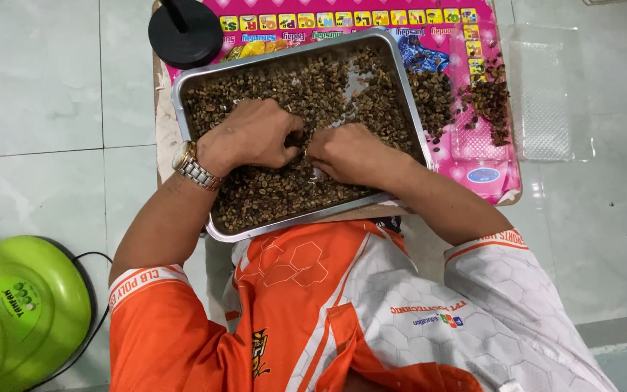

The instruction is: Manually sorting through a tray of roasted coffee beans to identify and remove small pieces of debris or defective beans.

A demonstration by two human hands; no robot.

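Two hands dig in the metal tray: left hand and right hand curled together, pinching brown beans mid-tray, fingers bent for picking

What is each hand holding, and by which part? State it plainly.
It cannot be told. The left hand and right hand rest curled on the beans in the metal tray, and their fingers hide any bean pinched beneath.

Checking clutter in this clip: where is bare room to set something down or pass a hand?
Free: floor tiles left of the tray, and tiles right of the clear lid. Crowded: the tray, full of beans under both hands, and the pink mat beside it, strewn with beans.
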